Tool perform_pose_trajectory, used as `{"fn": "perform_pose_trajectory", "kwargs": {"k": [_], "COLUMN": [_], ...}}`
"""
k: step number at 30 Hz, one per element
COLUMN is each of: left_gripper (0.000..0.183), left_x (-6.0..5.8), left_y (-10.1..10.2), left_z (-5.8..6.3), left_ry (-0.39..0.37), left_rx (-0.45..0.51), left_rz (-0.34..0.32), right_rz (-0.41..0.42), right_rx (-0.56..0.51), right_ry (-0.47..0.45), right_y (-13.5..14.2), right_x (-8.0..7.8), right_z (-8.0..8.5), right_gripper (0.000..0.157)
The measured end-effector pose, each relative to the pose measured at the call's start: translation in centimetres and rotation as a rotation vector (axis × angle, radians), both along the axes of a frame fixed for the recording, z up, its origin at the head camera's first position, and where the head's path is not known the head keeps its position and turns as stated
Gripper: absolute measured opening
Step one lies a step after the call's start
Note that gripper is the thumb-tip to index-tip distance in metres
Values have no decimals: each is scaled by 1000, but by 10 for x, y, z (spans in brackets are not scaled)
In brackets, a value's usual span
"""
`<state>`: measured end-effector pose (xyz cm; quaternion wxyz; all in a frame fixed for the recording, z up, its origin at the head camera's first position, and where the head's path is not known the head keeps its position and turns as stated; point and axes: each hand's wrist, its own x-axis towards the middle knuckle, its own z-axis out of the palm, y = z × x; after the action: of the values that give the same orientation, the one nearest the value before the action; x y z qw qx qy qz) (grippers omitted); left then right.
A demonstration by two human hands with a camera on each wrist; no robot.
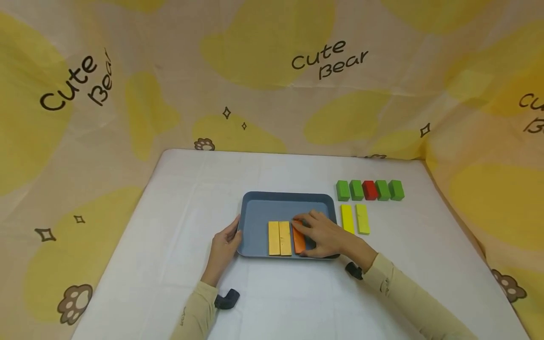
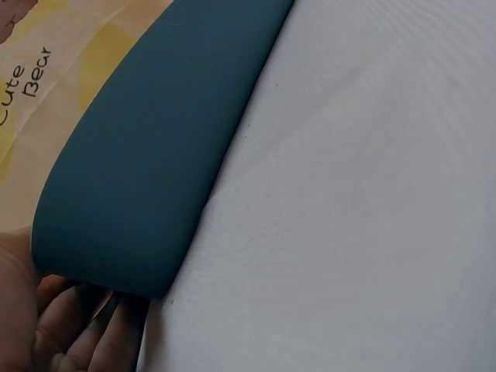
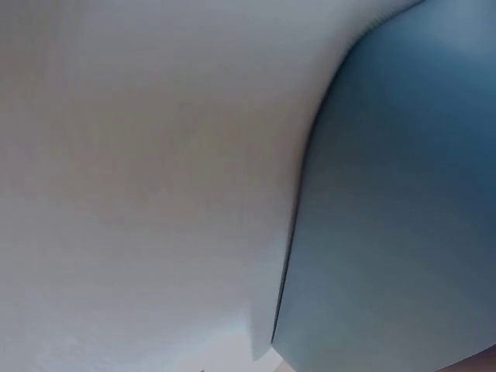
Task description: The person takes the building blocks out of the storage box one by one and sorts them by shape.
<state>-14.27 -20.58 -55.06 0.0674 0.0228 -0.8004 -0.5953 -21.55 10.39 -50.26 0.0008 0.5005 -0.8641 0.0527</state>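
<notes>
A blue-grey rectangular tray (image 1: 257,212) lies on the white table. My left hand (image 1: 224,243) grips its left side, the thumb at the rim; in the left wrist view the fingers (image 2: 74,329) curl against the tray's outer wall (image 2: 132,155). Inside the tray, two golden-yellow blocks (image 1: 274,238) lie side by side near the front edge. Just right of them is an orange block (image 1: 299,242), pinched lengthwise between thumb and fingers of my right hand (image 1: 323,234), which partly covers it. The right wrist view mostly shows the tray's outer wall (image 3: 387,194).
Beyond the tray's right back corner stands a row of several green blocks (image 1: 343,190) with one red block (image 1: 370,190) among them. Two lime-yellow blocks (image 1: 362,219) lie in front of that row, close to the right forearm. Printed cloth (image 1: 263,56) walls in the table.
</notes>
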Motion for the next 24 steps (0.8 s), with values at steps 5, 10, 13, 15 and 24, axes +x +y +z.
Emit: {"fn": "perform_pose_trajectory", "kwargs": {"k": [5,10,13,15,24], "left_gripper": [46,46,46,46,46], "left_x": [0,1,1,1,0], "left_y": [1,1,1,1,2], "left_z": [0,0,-1,-2,2], "left_ry": [1,-2,-7,-8,4], "left_rx": [14,27,25,20,19], "left_rz": [-10,-14,-13,-14,-10], "right_rz": [-18,-15,-22,-36,-138], "right_rx": [-7,-24,-39,-59,-117], "right_ry": [21,19,-2,-19,-33], "right_y": [-1,0,6,14,71], "right_x": [2,1,-2,-5,-18], "right_z": [0,0,2,5,29], "right_gripper": [85,83,82,82,81]}}
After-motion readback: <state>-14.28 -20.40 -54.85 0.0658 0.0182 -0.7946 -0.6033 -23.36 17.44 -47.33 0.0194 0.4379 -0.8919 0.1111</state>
